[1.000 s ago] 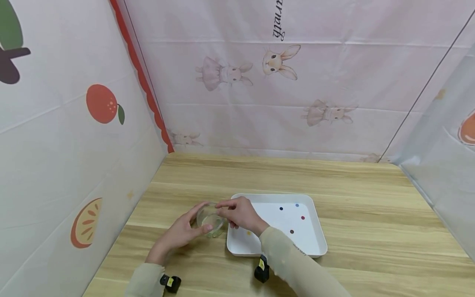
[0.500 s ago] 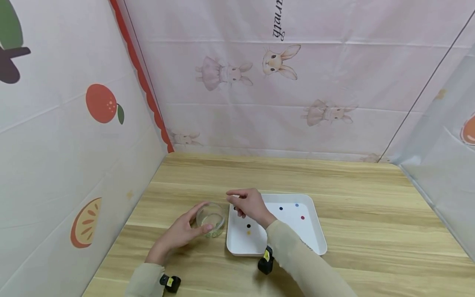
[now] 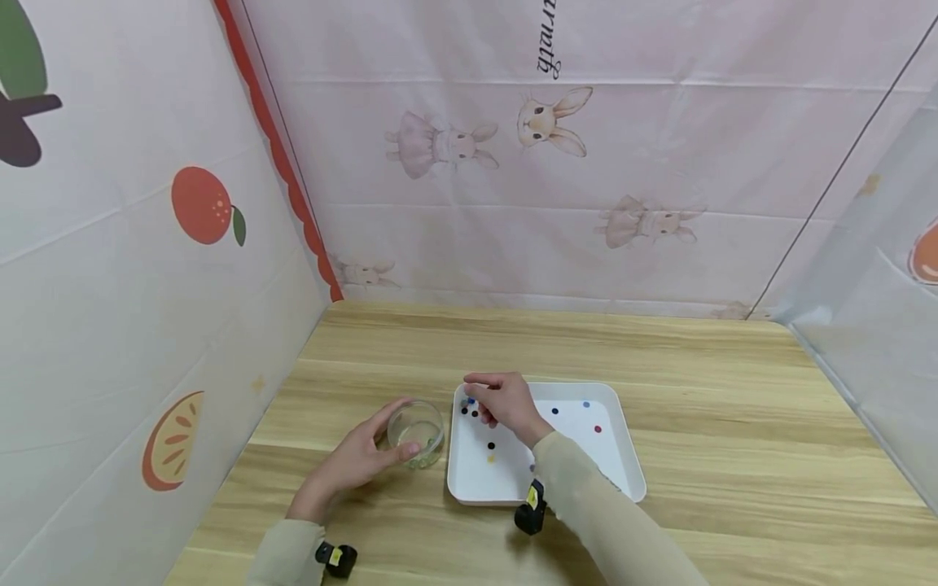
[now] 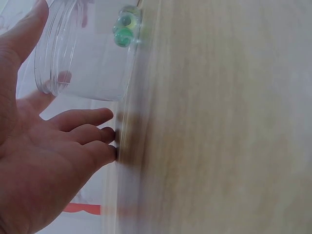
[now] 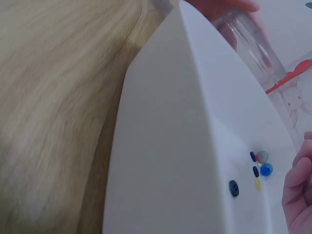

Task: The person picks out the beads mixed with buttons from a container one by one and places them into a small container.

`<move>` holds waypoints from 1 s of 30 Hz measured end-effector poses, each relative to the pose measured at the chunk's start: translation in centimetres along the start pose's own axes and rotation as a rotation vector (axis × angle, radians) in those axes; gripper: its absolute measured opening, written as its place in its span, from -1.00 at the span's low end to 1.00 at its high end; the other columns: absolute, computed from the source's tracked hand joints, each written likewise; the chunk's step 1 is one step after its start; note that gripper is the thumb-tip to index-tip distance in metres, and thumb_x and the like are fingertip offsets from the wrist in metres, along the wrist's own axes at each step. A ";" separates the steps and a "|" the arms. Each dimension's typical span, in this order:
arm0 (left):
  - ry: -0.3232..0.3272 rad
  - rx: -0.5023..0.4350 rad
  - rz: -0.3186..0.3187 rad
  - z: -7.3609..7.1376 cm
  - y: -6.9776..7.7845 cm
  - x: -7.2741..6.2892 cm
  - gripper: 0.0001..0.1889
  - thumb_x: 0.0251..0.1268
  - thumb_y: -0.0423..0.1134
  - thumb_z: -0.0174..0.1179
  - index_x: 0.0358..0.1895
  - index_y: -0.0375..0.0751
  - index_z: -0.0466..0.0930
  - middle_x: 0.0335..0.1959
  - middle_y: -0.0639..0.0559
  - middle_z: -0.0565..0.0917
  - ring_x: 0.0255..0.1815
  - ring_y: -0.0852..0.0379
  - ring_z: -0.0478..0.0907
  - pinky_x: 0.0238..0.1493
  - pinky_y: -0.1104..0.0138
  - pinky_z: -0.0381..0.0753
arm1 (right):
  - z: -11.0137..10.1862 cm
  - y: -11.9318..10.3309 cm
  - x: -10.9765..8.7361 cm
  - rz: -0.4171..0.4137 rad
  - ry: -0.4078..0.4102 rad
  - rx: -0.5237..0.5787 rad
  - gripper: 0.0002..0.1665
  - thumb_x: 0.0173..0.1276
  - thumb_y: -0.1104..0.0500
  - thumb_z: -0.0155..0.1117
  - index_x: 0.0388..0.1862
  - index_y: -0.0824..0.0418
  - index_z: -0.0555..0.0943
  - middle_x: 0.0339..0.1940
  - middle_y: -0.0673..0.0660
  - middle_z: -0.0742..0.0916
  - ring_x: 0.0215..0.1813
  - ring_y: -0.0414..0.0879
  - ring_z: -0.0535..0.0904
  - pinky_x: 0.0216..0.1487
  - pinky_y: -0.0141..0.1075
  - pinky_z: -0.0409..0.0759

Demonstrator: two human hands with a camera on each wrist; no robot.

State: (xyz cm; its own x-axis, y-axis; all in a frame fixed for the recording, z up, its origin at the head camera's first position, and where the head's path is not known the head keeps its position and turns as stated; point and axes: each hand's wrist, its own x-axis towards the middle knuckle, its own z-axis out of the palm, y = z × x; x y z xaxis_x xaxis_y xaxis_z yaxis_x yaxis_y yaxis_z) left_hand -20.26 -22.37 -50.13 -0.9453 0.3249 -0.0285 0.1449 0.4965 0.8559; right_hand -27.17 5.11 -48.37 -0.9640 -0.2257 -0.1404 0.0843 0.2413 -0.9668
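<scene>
My left hand (image 3: 370,452) grips a clear round jar (image 3: 403,423) on the wooden table, thumb on the near side and index finger behind. Several green-tinted glass marbles (image 4: 124,36) lie at the jar's bottom. My right hand (image 3: 509,404) is over the back left corner of the white tray (image 3: 479,488), index finger and thumb extended with nothing visible between them. Below its fingertips sit a blue marble (image 5: 266,169), a clear marble (image 5: 262,156) and small dark buttons (image 5: 234,188). A yellow button (image 3: 491,459) lies nearer the tray's front.
A red button (image 3: 598,429), a light blue button (image 3: 586,404) and a dark button (image 3: 554,411) are spread over the tray's right part. Wooden tabletop (image 3: 733,439) surrounds the tray. Printed cloth (image 3: 454,244) hangs behind the table and along both sides.
My right hand has moved right from over the jar's mouth to the tray's back left corner. The left hand and jar have stayed in place.
</scene>
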 end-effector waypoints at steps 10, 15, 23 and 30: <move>0.004 0.010 0.000 -0.1 0.1 -0.1 -0.14 0.42 0.04 0.40 0.67 0.03 0.19 0.64 -0.27 0.30 0.63 -0.39 0.26 0.57 -0.34 0.21 | -0.2 0.9 0.4 0.022 0.035 -0.006 -0.68 0.52 0.15 0.37 0.19 0.15 0.77 -0.67 0.05 0.62 -0.65 -0.20 0.46 -0.57 -0.41 0.50; -0.004 -0.008 -0.001 0.0 0.0 0.0 -0.15 0.42 0.04 0.40 0.67 0.03 0.19 0.66 -0.23 0.27 0.66 -0.35 0.20 0.62 -0.30 0.15 | -0.3 1.1 0.4 0.048 0.037 -0.047 -0.70 0.53 0.16 0.35 0.17 0.14 0.78 -0.69 0.02 0.61 -0.65 -0.20 0.47 -0.58 -0.42 0.52; -0.014 -0.012 0.006 -0.2 0.0 0.1 -0.15 0.43 0.04 0.39 0.67 0.02 0.19 0.66 -0.24 0.27 0.67 -0.37 0.18 0.62 -0.30 0.14 | -0.1 1.3 0.4 0.064 0.028 -0.084 -0.71 0.54 0.19 0.32 0.14 0.15 0.80 -0.71 0.01 0.59 -0.66 -0.21 0.47 -0.59 -0.43 0.54; -0.011 -0.009 -0.012 -0.4 0.2 0.0 -0.15 0.41 0.05 0.40 0.67 0.05 0.20 0.66 -0.22 0.27 0.67 -0.35 0.18 0.63 -0.28 0.14 | 0.0 1.4 0.5 0.059 0.024 -0.093 -0.72 0.52 0.22 0.33 0.12 0.18 0.81 -0.70 0.04 0.60 -0.67 -0.21 0.48 -0.61 -0.42 0.55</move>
State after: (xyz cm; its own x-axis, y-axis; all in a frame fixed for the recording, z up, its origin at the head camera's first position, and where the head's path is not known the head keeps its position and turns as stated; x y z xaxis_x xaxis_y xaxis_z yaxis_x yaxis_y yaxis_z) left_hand -20.38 -22.60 -49.78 -0.9437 0.3278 -0.0446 0.1307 0.4932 0.8601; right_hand -27.49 5.32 -49.76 -0.9639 -0.1864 -0.1902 0.1182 0.3404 -0.9328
